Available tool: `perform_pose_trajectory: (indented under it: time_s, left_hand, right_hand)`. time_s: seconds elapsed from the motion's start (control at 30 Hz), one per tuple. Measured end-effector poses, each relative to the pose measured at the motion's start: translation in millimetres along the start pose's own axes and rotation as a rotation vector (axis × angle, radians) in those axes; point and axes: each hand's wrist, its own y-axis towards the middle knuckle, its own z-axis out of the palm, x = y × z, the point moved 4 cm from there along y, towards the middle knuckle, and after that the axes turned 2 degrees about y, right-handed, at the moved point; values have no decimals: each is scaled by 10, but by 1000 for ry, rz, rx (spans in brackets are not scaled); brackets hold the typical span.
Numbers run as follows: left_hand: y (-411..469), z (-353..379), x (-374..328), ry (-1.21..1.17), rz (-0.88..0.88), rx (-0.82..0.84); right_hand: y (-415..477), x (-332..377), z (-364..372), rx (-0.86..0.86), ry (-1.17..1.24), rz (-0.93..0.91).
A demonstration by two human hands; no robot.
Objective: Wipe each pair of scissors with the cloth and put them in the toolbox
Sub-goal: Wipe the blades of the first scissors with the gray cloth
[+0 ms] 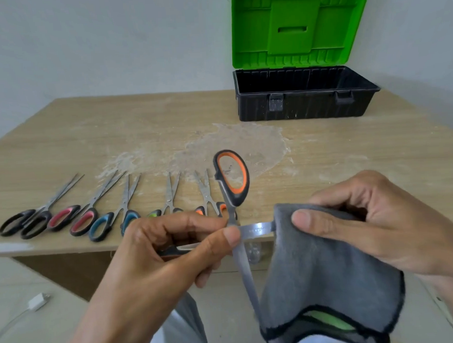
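Note:
My left hand (pixel 172 253) grips an orange-and-black pair of scissors (pixel 232 179) spread wide open, one handle loop standing up, one blade pointing down. My right hand (pixel 367 221) pinches a grey cloth (pixel 328 276) folded over the other blade, which points right. Both hands are in front of the table's near edge. Several more scissors lie in a row on the wooden table (pixel 350 151): black (pixel 26 222), red (pixel 73 218), blue (pixel 112 223), then green-handled (pixel 169 200) and orange-handled (pixel 208 196) pairs partly hidden by my left hand. The toolbox (pixel 306 107) stands open at the back right, black tray, green lid upright.
A pale worn patch marks the table's middle. A white charger plug with cable (pixel 38 302) lies on the floor at lower left. A wall stands right behind the toolbox and table. My knees show at the bottom of the view.

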Motion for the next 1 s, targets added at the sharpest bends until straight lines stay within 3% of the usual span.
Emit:
perform_pose_trajectory:
  time_s: [0.3, 0.77, 0.87, 1.0]
  left_hand:
    - [51, 85, -31, -21, 4, 35]
    - [89, 11, 63, -96, -35, 88]
    - [73, 51, -8, -5, -17, 51]
    - [78, 130, -55, 5, 2, 74]
  right_hand:
    - [50, 69, 69, -36, 41, -27]
    - [-51, -18, -72, 9, 235, 113]
    - [13, -25, -19, -27, 85, 83]
    - [48, 52, 129, 18, 108, -20]
